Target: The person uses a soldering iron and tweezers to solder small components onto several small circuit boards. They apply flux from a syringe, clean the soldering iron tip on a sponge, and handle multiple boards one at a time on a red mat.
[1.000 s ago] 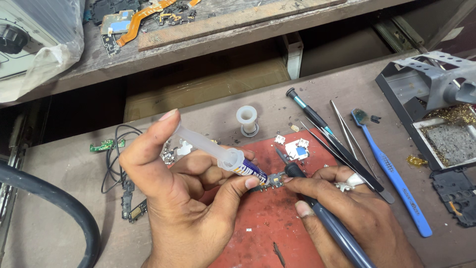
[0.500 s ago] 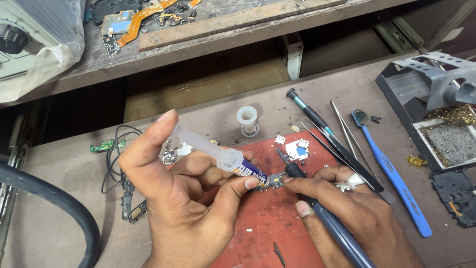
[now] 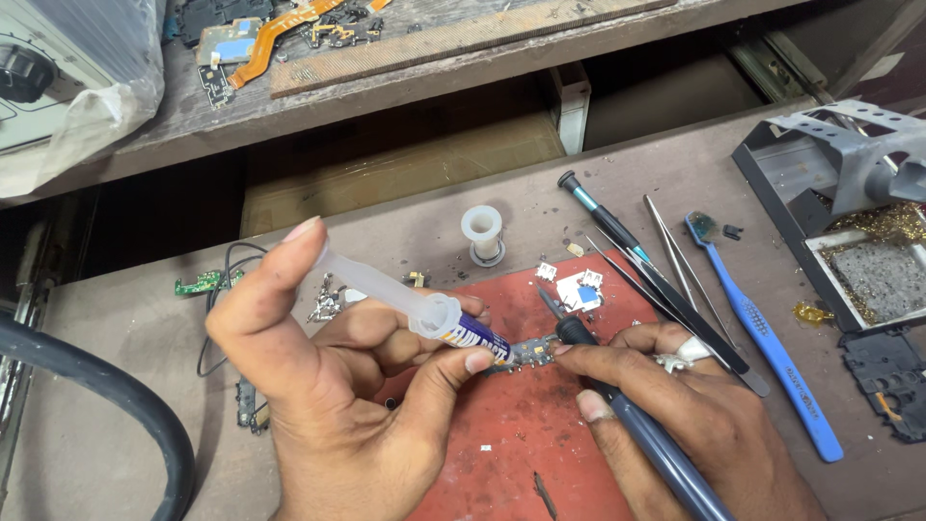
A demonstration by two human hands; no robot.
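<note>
We are looking down at a brown workbench (image 3: pixel 617 174) with a red mat (image 3: pixel 521 444) laid on it.

Containers first. The left hand (image 3: pixel 318 386) is gripping a clear plastic syringe (image 3: pixel 405 301), fingers closed round the barrel and the thumb resting on the plunger end. The front part of the barrel is wrapped in a dark blue label; we cannot tell how much is inside. At the right edge, a grey metal stand (image 3: pixel 830 154) is sitting over a shallow tray (image 3: pixel 873 275) that is holding a grey pad and gold-coloured wool. Just behind the mat a small white spool (image 3: pixel 482 232) is standing upright.

The syringe tip is pointing down at a small circuit board (image 3: pixel 529 355), which is lying on the red mat between the two hands, with fingertips of both hands touching it. The right hand (image 3: pixel 675 405) is wrapped round a dark-handled iron (image 3: pixel 637 429), clamped like a pen; its black tip is sitting at the board's right end.

To the right of the mat we are seeing a black screwdriver (image 3: pixel 603 217), metal tweezers (image 3: pixel 680 270) and a blue brush (image 3: pixel 762 338) lying side by side. A small blue-and-white part (image 3: pixel 582 289) is resting on the mat's far edge. A black cable (image 3: pixel 87 386) is curving along the left edge.

Compared with half a second ago and a second ago, we are finding both grips, the syringe angle and the board's place unchanged; nothing on the bench is shifting.
</note>
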